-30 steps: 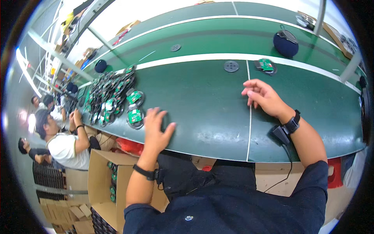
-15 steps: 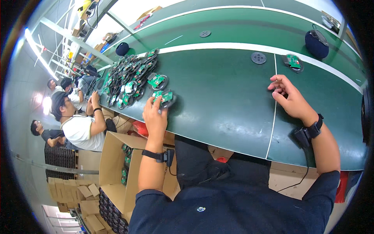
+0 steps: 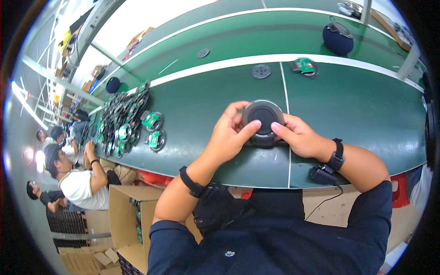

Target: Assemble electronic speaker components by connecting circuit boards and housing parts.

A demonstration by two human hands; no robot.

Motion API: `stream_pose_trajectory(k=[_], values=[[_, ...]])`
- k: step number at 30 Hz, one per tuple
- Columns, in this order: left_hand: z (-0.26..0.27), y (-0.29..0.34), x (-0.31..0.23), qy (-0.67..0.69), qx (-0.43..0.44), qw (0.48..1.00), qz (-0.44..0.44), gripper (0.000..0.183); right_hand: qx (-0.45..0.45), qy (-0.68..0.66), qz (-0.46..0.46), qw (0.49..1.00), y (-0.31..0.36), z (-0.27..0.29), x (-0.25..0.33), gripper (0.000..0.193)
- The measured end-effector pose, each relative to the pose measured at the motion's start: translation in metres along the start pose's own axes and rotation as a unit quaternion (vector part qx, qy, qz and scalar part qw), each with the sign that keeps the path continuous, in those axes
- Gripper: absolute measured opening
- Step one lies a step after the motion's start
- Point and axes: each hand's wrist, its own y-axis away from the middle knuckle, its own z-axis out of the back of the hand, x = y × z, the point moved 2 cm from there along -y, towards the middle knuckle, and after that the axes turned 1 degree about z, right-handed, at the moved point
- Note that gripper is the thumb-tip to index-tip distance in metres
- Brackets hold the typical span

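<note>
A round black disc with a clear, shiny rim (image 3: 263, 112) is held over the green table, its dark face turned up. My left hand (image 3: 232, 130) grips it at the left edge, thumb pressed on the face. On the other side my right hand (image 3: 299, 136) closes on the lower right edge, thumb also on the face. The disc's underside is hidden. To the left, a round black part with a green circuit board (image 3: 156, 140) lies near the table's front edge, with a similar board part (image 3: 151, 120) just behind it.
A heap of circuit-board parts (image 3: 121, 117) covers the table's left. Ahead are a perforated black disc (image 3: 261, 71), another board part (image 3: 305, 67) and a dark round speaker (image 3: 338, 39). An open cardboard box (image 3: 126, 220) stands below left. Co-workers sit along the left.
My left hand has left the board parts and come right to the middle. My right hand has moved in to meet it. Both now hold the disc. The view has shifted.
</note>
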Motion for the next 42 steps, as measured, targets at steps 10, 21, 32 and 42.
stream_pose_trajectory(k=[10,21,32,42], values=[[-0.017,-0.031,-0.007,-0.489,-0.022,0.812,-0.318,0.047,-0.127,-0.019,-0.005,0.992,-0.002,0.005,-0.008,0.038],[-0.011,-0.032,0.005,-0.308,-0.028,0.940,-0.144,0.027,-0.157,0.010,0.009,0.988,-0.003,-0.010,0.006,0.045],[-0.020,-0.026,-0.007,-0.398,0.006,0.834,-0.383,0.021,-0.202,-0.145,-0.054,0.967,-0.004,0.003,0.018,0.040],[0.003,-0.035,-0.018,-0.375,0.011,0.812,-0.448,0.024,-0.327,0.066,0.059,0.941,0.003,0.058,0.051,0.037]])
